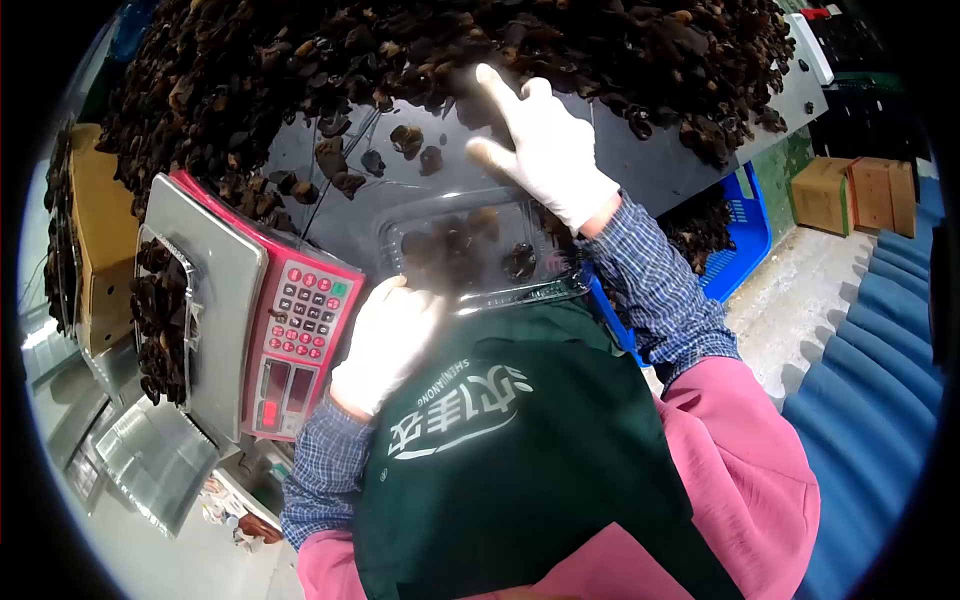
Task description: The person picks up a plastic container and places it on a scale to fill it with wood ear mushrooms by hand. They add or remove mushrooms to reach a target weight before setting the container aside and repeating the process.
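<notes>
A clear plastic tray [555, 291] lies on the dark table close to the green apron, with several dark brown fungus-like pieces [450, 245] inside, partly blurred. My left hand [392, 335], in a white glove, is at the tray's near left corner; its fingers are curled and what they hold, if anything, is hidden. Above the tray's far right side, my right hand [545, 145], also white-gloved, has its thumb and fingers spread, with nothing between them. Beyond it spreads a large pile of the dark pieces [420, 50].
A red and silver scale [225, 270] at the left bears a filled clear tray [163, 325]. Empty clear trays [158, 465] are at the lower left. A blue crate [748, 225] stands right of the table, with cardboard boxes [850, 195] beyond.
</notes>
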Demonstrator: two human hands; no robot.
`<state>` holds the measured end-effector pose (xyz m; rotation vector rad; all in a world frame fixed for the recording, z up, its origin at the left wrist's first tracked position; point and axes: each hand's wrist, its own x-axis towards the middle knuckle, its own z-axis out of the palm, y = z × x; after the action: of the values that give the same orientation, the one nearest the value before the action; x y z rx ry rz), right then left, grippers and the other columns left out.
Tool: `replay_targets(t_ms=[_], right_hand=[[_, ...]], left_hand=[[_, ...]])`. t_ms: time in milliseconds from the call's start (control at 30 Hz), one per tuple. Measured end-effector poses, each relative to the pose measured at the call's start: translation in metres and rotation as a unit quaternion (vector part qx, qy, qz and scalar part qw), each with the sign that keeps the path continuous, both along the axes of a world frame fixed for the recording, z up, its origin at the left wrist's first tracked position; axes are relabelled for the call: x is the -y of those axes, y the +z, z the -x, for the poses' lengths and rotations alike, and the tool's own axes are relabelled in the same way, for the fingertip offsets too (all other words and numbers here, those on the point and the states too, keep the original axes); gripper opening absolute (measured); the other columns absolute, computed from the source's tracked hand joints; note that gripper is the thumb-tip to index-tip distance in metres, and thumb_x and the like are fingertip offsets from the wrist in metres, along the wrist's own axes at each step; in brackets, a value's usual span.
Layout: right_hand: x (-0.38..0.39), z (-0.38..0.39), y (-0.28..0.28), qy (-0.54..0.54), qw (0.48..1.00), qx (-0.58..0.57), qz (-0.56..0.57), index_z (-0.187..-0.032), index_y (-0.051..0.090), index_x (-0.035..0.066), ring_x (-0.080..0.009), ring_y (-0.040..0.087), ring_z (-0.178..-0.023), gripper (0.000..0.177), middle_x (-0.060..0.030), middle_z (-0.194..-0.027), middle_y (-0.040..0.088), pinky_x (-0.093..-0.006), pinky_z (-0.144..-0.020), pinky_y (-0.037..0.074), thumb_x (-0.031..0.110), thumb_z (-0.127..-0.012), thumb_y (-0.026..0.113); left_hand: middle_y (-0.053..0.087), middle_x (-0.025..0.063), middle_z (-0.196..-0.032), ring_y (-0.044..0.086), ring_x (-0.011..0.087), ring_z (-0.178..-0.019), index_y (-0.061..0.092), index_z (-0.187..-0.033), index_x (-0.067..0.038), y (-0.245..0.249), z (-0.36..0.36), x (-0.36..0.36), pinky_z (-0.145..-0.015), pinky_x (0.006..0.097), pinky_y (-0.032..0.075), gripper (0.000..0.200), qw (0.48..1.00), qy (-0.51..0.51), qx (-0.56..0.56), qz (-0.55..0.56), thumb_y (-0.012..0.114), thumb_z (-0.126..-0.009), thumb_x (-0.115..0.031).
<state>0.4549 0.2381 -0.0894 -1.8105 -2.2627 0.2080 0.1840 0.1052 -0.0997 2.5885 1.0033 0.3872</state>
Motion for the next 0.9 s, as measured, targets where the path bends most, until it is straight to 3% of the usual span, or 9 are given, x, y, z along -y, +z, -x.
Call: replay_targets(t_ms=[167, 233, 267, 300, 400, 600, 700, 767, 900], right_hand=[[-0.024, -0.013, -0.03, 0.005, 0.985, -0.135, -0.11, -0.12, 0.068, 0.018, -0.0229, 0.069, -0.078, 0.027, -0.0063, -0.094, 0.064, -0.0365, -0.069, 0.058, 0.031, -0.097, 0.07], [-0.022, -0.022, -0.022, 0.027, 0.97, -0.2, -0.134, -0.114, 0.071, 0.018, -0.0226, 0.069, -0.076, 0.019, -0.0045, -0.092, 0.066, -0.0347, -0.069, 0.058, 0.027, -0.097, 0.07], [-0.016, -0.028, -0.015, 0.002, 0.975, -0.205, -0.086, -0.115, 0.075, 0.015, -0.0182, 0.074, -0.095, 0.021, -0.0026, -0.108, 0.075, -0.0288, -0.082, 0.058, 0.017, -0.094, 0.076], [-0.008, -0.03, -0.006, 0.017, 0.961, -0.257, -0.105, -0.11, 0.073, 0.015, -0.0209, 0.072, -0.083, 0.016, -0.0041, -0.099, 0.072, -0.0306, -0.074, 0.059, 0.019, -0.094, 0.074], [0.024, -0.03, 0.024, 0.065, 0.939, -0.33, -0.072, -0.113, 0.073, 0.011, -0.0205, 0.073, -0.086, 0.023, -0.0066, -0.103, 0.074, -0.0289, -0.077, 0.059, 0.008, -0.09, 0.074], [0.072, -0.026, 0.041, 0.219, 0.966, -0.095, 0.101, -0.142, 0.066, 0.015, -0.0209, 0.068, -0.076, 0.055, -0.0058, -0.094, 0.07, -0.0297, -0.07, 0.058, 0.029, -0.091, 0.08], [0.059, -0.034, 0.045, 0.2, 0.956, -0.209, 0.047, -0.146, 0.064, 0.015, -0.0217, 0.07, -0.078, 0.058, -0.0074, -0.096, 0.072, -0.0299, -0.071, 0.058, 0.028, -0.091, 0.08], [0.034, -0.034, 0.036, 0.155, 0.959, -0.208, -0.115, -0.142, 0.064, 0.016, -0.0205, 0.068, -0.072, 0.058, -0.005, -0.085, 0.067, -0.0306, -0.066, 0.058, 0.025, -0.088, 0.08], [-0.024, -0.038, 0.012, 0.006, 0.978, -0.116, -0.174, -0.152, 0.055, 0.018, -0.0269, 0.067, -0.118, 0.072, -0.0131, -0.142, 0.061, -0.0359, -0.097, 0.059, 0.034, -0.088, 0.083]], left_hand=[[0.072, 0.0066, -0.103, 0.069, 0.0248, -0.102, 0.071, -0.113, -0.006, 0.022, -0.001, -0.002, -0.11, 0.0487, 0.049, 0.032, 0.997, 0.018, 0.022, 0.072, 0.081, -0.083, -0.008], [0.073, 0.007, -0.104, 0.07, 0.0253, -0.102, 0.072, -0.113, -0.006, 0.031, -0.004, -0.001, -0.108, 0.0483, 0.05, 0.031, 0.995, 0.043, 0.04, 0.084, 0.081, -0.083, -0.008], [0.074, 0.0072, -0.104, 0.07, 0.0256, -0.102, 0.072, -0.113, -0.006, 0.033, -0.005, -0.001, -0.107, 0.0482, 0.05, 0.031, 0.993, 0.055, 0.05, 0.09, 0.081, -0.084, -0.007], [0.074, 0.0075, -0.104, 0.07, 0.0262, -0.102, 0.072, -0.113, -0.006, 0.033, -0.005, 0.0, -0.105, 0.0477, 0.051, 0.031, 0.992, 0.069, 0.069, 0.086, 0.081, -0.084, -0.007], [0.075, 0.009, -0.108, 0.069, 0.0292, -0.1, 0.073, -0.114, -0.007, 0.034, -0.004, 0.002, -0.096, 0.0449, 0.054, 0.031, 0.986, 0.1, 0.127, 0.052, 0.081, -0.084, -0.003], [0.076, 0.0088, -0.109, 0.068, 0.0293, -0.098, 0.073, -0.113, -0.006, 0.036, -0.012, -0.002, -0.093, 0.0427, 0.054, 0.031, 0.983, 0.123, 0.129, 0.036, 0.081, -0.084, -0.001], [0.075, 0.008, -0.109, 0.069, 0.0281, -0.099, 0.074, -0.114, -0.006, 0.034, -0.018, -0.01, -0.092, 0.0412, 0.054, 0.031, 0.98, 0.124, 0.144, 0.053, 0.08, -0.084, -0.001], [0.075, 0.0079, -0.109, 0.069, 0.0281, -0.1, 0.073, -0.115, -0.007, 0.034, -0.025, -0.014, -0.092, 0.0406, 0.054, 0.032, 0.981, 0.124, 0.143, 0.042, 0.08, -0.084, -0.001], [0.074, 0.0085, -0.113, 0.069, 0.0286, -0.103, 0.072, -0.118, -0.007, 0.03, -0.04, -0.021, -0.092, 0.04, 0.054, 0.035, 0.981, 0.123, 0.15, 0.02, 0.081, -0.084, -0.002]])
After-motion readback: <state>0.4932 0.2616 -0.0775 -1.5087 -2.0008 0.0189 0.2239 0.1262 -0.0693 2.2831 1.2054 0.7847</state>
